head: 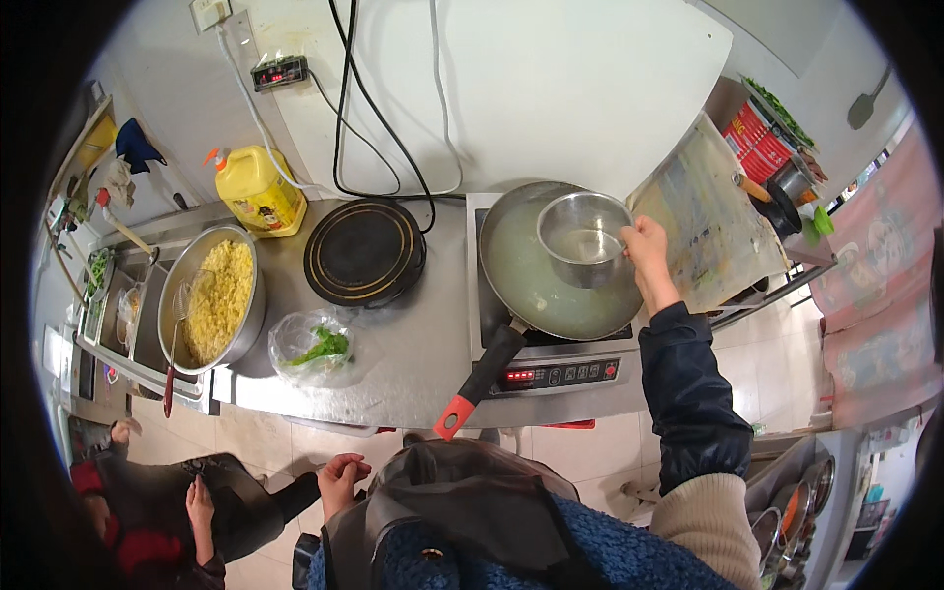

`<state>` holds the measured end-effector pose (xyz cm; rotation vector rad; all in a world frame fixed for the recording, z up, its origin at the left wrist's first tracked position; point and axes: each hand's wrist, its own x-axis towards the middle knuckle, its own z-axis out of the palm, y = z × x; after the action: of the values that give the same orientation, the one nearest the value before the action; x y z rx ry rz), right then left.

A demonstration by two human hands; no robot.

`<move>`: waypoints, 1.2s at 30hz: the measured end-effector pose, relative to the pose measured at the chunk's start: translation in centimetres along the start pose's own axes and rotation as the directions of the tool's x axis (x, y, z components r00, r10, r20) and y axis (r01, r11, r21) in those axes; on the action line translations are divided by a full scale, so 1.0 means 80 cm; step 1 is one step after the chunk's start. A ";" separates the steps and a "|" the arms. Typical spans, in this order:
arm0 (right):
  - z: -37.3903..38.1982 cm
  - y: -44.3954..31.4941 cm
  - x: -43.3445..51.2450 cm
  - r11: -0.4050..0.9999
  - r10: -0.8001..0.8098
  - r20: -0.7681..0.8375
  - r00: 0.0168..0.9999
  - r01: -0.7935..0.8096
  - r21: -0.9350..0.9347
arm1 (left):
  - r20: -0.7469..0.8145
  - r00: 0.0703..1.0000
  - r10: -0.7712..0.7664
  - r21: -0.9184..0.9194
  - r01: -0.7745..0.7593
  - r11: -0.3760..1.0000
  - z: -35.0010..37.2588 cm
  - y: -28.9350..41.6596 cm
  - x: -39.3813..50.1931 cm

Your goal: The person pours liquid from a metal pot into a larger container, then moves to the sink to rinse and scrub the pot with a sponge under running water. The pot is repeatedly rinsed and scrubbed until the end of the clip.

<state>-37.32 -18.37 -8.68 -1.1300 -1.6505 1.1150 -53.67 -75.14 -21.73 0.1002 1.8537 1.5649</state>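
My right hand point(647, 247) grips a small stainless steel pot point(586, 269) by its right side, where the fingers hide the handle. That pot is over the right part of a large frying pan point(509, 273), and its inside looks shiny. Cloudy pale liquid point(531, 295) covers the pan's bottom. The pan rests on an induction cooker point(483, 354) with a lit red display. Its black handle point(490, 361) with a red end points towards me. Low beside my jacket, my left hand point(341, 483) has loosely bent fingers and nothing visible in them.
Left on the steel counter point(413, 369) are a round black hotplate point(365, 254), a plastic bag point(313, 354) with green leaves, and a yellow pump jug point(258, 192). A steel bowl point(254, 287) holds yellow crumbly food and a strainer. Another person's hand point(199, 505) shows lower left.
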 end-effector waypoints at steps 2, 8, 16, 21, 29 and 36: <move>-0.008 -0.010 -0.004 0.990 0.021 0.017 1.000 -0.023 0.139 | 0.012 1.000 0.006 -0.007 -0.006 1.000 0.002 -0.001 0.004; -0.037 -0.023 -0.015 0.980 0.044 -0.018 0.999 -0.040 0.194 | 0.069 0.997 0.041 -0.010 -0.040 0.999 0.015 0.004 0.008; -0.075 -0.012 -0.024 0.996 -0.040 -0.060 0.997 0.045 0.075 | 0.031 0.999 -0.009 -0.063 0.011 0.998 0.024 0.011 0.003; -0.097 -0.010 -0.035 0.996 -0.049 -0.049 0.998 0.053 0.078 | 0.051 0.999 -0.011 -0.069 0.015 0.997 0.027 0.014 0.005; -0.132 0.021 -0.070 0.984 0.084 -0.063 0.994 -0.073 0.162 | 0.080 0.997 -0.002 -0.021 0.003 1.000 0.028 0.005 0.016; -0.178 0.026 -0.090 0.983 0.101 -0.104 0.989 -0.082 0.167 | 0.121 0.993 0.007 0.031 -0.011 0.999 0.027 0.005 0.023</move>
<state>-21.62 -21.80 -7.94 -1.1511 -1.4070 1.1989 -54.04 -72.32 -22.24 0.2133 1.7859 1.5025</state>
